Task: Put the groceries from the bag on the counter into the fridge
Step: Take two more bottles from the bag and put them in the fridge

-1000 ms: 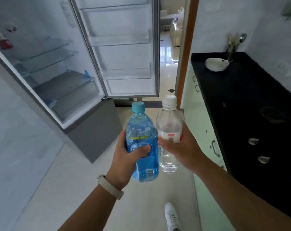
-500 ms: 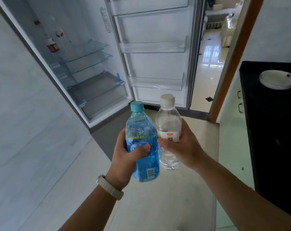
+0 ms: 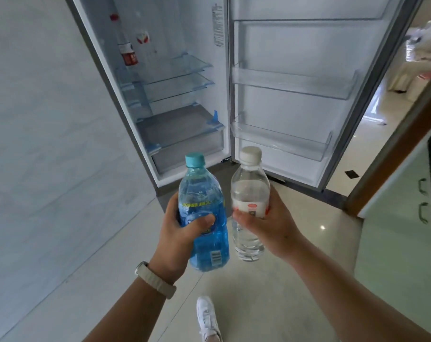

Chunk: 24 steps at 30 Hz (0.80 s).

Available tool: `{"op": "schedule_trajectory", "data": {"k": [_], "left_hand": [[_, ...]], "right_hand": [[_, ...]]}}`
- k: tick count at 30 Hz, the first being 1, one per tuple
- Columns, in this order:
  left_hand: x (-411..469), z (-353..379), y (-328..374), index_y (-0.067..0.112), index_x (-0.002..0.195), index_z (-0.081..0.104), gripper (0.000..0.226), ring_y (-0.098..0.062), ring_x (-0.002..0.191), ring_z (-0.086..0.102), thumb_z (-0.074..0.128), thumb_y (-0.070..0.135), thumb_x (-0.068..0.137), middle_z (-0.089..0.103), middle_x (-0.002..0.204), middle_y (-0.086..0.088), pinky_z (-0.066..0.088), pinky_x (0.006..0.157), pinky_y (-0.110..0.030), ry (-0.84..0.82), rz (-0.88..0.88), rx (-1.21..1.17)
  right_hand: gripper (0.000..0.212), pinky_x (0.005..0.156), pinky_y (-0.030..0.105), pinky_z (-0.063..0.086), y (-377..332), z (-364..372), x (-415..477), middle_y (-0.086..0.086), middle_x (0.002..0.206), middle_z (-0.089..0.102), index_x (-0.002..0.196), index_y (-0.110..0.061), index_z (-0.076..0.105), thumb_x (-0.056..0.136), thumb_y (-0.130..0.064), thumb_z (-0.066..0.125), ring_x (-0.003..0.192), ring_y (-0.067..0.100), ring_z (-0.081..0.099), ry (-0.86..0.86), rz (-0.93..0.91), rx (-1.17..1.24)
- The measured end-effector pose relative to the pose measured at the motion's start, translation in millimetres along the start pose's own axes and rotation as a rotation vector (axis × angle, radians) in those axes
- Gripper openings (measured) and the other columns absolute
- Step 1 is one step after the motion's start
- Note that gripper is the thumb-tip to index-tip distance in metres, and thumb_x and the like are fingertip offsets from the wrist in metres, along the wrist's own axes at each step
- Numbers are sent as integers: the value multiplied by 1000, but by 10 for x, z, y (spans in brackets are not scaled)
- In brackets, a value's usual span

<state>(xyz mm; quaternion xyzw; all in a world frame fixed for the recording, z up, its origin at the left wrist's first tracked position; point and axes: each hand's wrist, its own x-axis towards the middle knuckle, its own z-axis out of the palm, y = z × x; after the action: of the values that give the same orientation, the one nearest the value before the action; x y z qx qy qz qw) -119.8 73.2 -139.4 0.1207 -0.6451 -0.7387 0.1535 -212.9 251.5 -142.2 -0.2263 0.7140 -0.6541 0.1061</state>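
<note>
Blue bottle (image 3: 199, 193), cap up, is gripped by left hand (image 3: 175, 239), clear bottle (image 3: 249, 191) by right hand (image 3: 271, 225) — both upright, labels partly covered.

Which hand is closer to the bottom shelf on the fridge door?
Right. The right hand, holding the clear bottle, is just below the door shelf; the left hand, holding the blue bottle, is further left.

Wall (image 3: 49, 144): pale grey marbled panels, left.
Floor (image 3: 271, 304): light glossy tile, near.
Shoe (image 3: 207, 317): white, near, bottom centre.
Door frame (image 3: 394, 156): brown wood, right.
Cabinet (image 3: 394, 243): pale green, two dark handles (image 3: 423, 213), far right.
</note>
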Motion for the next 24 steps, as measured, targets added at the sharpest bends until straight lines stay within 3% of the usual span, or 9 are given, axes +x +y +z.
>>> {"op": "schedule_trajectory", "data": {"k": [7, 11, 14, 16, 21, 24], "left_hand": [[1001, -396, -18, 10, 125, 51, 73, -42, 100, 66, 80, 28, 62, 66, 110, -19, 56, 83, -55, -8, 8, -66], [1587, -667, 77, 11, 126, 50, 73, -38, 100, 68, 80, 29, 62, 67, 111, -17, 57, 82, -49, -38, 21, -87], [1974, -889, 173, 11, 128, 50, 75, -37, 99, 68, 80, 27, 62, 67, 112, -18, 58, 79, -45, -44, 29, -120], [2202, -1033, 231, 12, 128, 50, 74, -39, 100, 67, 81, 27, 62, 66, 112, -20, 58, 81, -49, -33, 47, -105], [2573, -1346, 369, 12, 121, 53, 67, -36, 95, 69, 80, 27, 61, 68, 107, -17, 58, 77, -46, 21, 100, -98], [2746, -1496, 414, 10, 122, 53, 69, -37, 94, 68, 80, 26, 62, 66, 107, -20, 58, 77, -45, 51, 119, -98]], "right_hand": [[44, 71, 37, 59, 41, 231, 959, 4, 88, 70, 105, -33, 57, 67, -39, 78, 81, 23, 70, 8, 25, -61], [46, 73, 40, 60, -56, 458, 1567, 3, 89, 70, 104, -33, 55, 64, -41, 78, 81, 22, 70, 24, 22, -95], [52, 70, 36, 60, -131, 625, 1951, 4, 88, 69, 107, -25, 54, 64, -42, 77, 79, 22, 70, 31, 5, -94], [51, 68, 34, 60, -150, 722, 2163, 5, 88, 69, 108, -23, 54, 66, -36, 79, 79, 22, 70, 32, -8, -95], [43, 61, 18, 53, -173, 917, 2553, -8, 84, 68, 104, -29, 54, 68, -33, 77, 73, 8, 68, 41, -10, -105], [42, 65, 27, 57, -166, 1006, 2800, -4, 85, 69, 104, -29, 55, 69, -32, 77, 77, 13, 70, 10, -17, -99]]}}
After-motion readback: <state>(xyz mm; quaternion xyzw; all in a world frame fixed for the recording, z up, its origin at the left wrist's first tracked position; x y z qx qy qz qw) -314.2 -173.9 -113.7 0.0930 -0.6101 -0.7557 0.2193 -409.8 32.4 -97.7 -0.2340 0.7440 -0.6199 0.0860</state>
